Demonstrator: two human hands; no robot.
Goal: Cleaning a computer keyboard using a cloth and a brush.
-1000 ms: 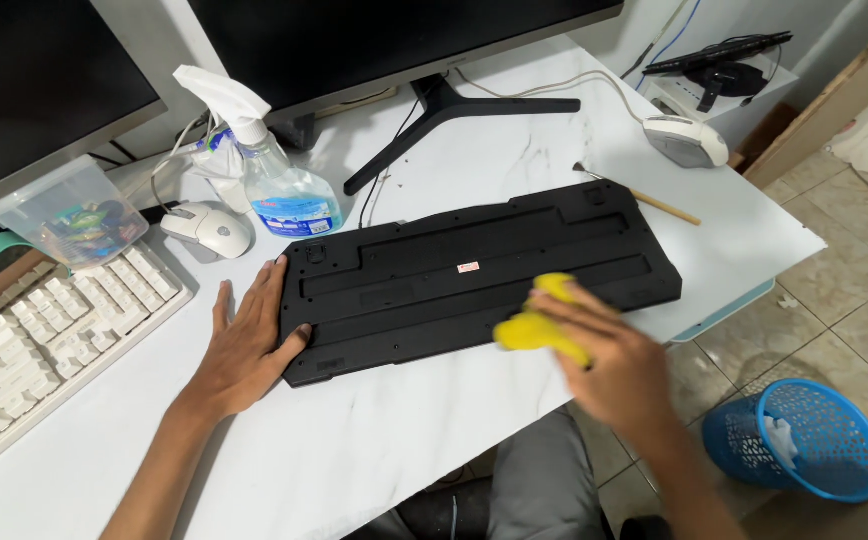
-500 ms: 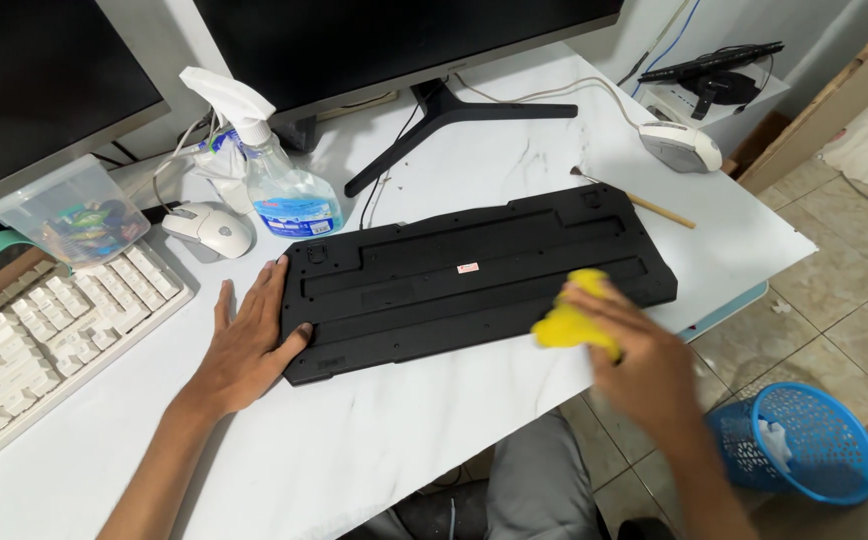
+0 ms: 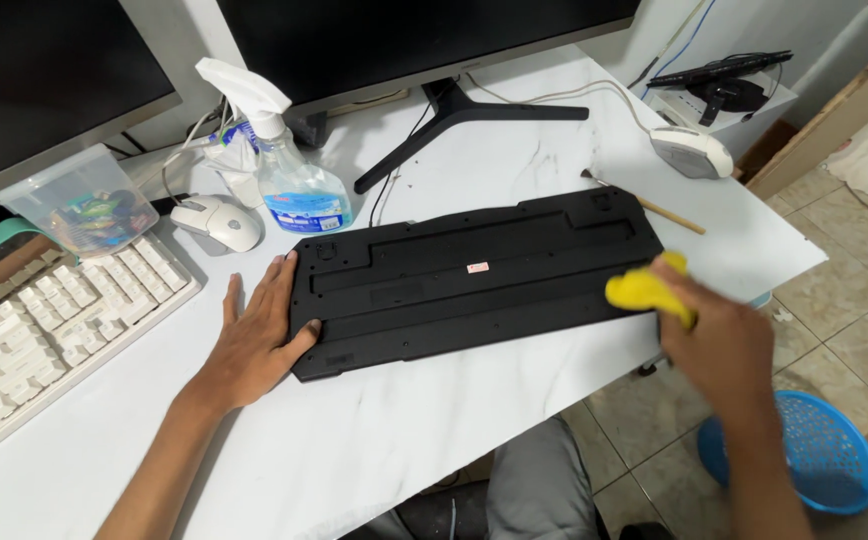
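A black keyboard (image 3: 479, 275) is lying face down across the white desk (image 3: 374, 440), its underside showing. The left hand (image 3: 254, 340) is pressing flat and open against the keyboard's left end, fingers spread, thumb touching the edge. The right hand (image 3: 719, 335) is closing around a yellow cloth (image 3: 639, 290), holding it at the keyboard's right end. A spray bottle (image 3: 289, 170) is standing just behind the keyboard, beside a white mouse (image 3: 219, 222).

An office desk — monitors (image 3: 424, 40), keyboards (image 3: 64, 310), mice (image 3: 219, 222).
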